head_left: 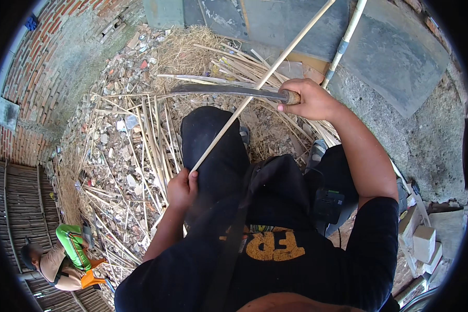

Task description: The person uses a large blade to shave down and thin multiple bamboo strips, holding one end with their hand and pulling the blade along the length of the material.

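Note:
My left hand [181, 190] is closed around the lower end of a long pale bamboo strip [291, 48], beside my left knee. The strip slants up and away to the right, past the top of the view. In my right hand [313, 100] is the wooden handle of a machete [208, 90], its long dark blade pointing left. Blade and strip cross in front of my knees; whether they press together I cannot tell.
Split bamboo strips [152, 138] lie over rubble to the left, with more strips [239, 65] ahead. Dry shavings [190, 47] heap near grey panels [296, 23]. A bamboo pole [343, 46] leans at the right. Another person [62, 260] sits at the lower left, near white blocks' opposite side.

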Motion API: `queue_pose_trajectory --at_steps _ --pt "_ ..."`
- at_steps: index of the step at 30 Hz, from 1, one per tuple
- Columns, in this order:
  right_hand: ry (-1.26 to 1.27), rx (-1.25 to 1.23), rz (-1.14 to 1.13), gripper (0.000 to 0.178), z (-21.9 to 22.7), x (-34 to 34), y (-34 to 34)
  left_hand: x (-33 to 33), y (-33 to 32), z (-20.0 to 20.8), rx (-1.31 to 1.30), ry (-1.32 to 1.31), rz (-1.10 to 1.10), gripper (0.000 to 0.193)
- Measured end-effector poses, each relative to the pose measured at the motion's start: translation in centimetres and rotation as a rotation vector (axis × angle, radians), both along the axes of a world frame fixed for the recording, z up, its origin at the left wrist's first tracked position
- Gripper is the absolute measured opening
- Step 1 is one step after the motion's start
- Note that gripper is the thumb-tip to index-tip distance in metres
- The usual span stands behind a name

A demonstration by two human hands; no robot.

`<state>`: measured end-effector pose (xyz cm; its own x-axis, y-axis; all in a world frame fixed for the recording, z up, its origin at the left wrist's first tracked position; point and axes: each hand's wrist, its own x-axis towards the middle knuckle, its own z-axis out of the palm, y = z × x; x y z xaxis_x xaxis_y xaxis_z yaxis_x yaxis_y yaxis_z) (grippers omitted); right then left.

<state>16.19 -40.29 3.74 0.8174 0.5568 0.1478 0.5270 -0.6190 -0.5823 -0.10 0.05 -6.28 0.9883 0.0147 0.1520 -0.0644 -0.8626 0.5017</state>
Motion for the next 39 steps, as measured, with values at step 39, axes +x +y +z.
queue_pose_trajectory --at_steps 39 --pt "0.100 -0.282 -0.036 0.028 -2.1 -6.2 -0.2 6.9 5.1 4.6 0.263 -0.544 -0.264 0.039"
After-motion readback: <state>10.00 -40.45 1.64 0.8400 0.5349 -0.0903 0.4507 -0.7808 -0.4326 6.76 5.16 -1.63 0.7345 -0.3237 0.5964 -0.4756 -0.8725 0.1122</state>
